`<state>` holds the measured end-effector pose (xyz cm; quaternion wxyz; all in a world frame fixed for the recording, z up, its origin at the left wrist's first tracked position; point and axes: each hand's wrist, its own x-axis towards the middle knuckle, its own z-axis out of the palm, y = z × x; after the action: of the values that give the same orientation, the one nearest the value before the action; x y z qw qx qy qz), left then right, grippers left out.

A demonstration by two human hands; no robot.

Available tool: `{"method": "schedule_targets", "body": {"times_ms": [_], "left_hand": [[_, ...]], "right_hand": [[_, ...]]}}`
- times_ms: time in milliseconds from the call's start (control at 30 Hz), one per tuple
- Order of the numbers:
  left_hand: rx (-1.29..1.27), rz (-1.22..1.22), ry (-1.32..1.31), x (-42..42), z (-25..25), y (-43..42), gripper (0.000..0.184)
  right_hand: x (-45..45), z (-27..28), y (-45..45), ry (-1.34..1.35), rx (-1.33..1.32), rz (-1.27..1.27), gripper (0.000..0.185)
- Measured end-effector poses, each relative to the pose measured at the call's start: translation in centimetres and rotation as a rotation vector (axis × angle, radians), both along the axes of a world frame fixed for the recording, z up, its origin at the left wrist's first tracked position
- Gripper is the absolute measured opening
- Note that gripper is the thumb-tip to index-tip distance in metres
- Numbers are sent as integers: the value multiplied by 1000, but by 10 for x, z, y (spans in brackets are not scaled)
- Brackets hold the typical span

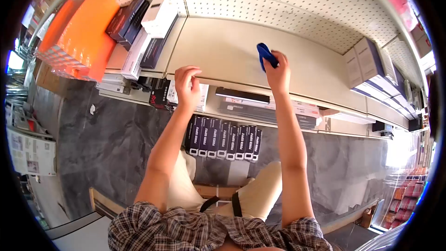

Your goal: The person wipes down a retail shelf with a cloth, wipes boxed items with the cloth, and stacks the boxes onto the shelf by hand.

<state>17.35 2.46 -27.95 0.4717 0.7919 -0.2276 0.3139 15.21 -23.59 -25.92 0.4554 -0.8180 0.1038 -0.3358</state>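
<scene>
A blue cloth (263,56) is gripped in my right hand (278,72), over the cream metal shelf (218,42). Part of the cloth sticks up past my fingers to the left. My left hand (187,86) is held at the shelf's front edge, left of centre, with its fingers curled; whether anything is between them is too small to tell. Below my left hand, white boxes (203,94) lie on the lower shelf.
Orange packs (83,32), dark boxes (127,18) and a white box (159,16) stand on the left. White boxes (364,62) stand on the right. Several power supply boxes (222,138) are lined up near the floor. A perforated panel (278,7) backs the shelf.
</scene>
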Motion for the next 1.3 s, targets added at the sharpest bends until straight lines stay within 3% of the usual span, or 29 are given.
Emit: {"method": "schedule_targets", "body": {"times_ms": [100,267,333,400,467,567,733,800,867,933,1000,1033,1067,1133,1200,1267,1300], "left_hand": [[38,29,-310,0,-33,7,22],[9,10,-387,14,-91,44,18],[91,136,-470,21,-61,70,21],[68,167,-513,27,-67,60,23],[72,287,-559,32,-69,73,23],[77,224,-547,47,-79,79,24],[32,198,-549,52,-85,77,24],[31,199,-555,56,-81,79,22],[37,202,-542,50,-80,80,20],[41,157,-524,47,-77,82,18],[75,142,-515,43,-67,87,19],[66,144,-493,42,-60,89,20],[56,149,-475,42,-50,92,21],[108,168,-433,48,-22,98,24],[264,299,-348,61,15,103,29],[369,470,-270,79,45,107,44],[422,531,-269,95,56,107,51]], "right_hand": [[31,-11,31,-49,-564,18,20],[95,-24,102,212,-736,83,14],[131,-9,144,253,-837,303,22],[163,-6,152,290,-862,537,25],[194,-16,190,304,-825,493,43],[219,-14,211,346,-865,433,57],[257,-31,183,443,-847,393,58],[270,-40,153,437,-930,389,56],[249,-22,116,657,-1213,411,55],[236,-25,66,691,-1264,358,53],[232,-22,38,778,-885,332,48],[192,19,76,824,-744,174,36],[195,24,90,808,-748,175,36],[206,25,114,599,-1046,-25,38],[236,13,149,279,-537,163,40],[252,12,186,277,-379,290,46],[249,18,204,310,-159,334,45]]}}
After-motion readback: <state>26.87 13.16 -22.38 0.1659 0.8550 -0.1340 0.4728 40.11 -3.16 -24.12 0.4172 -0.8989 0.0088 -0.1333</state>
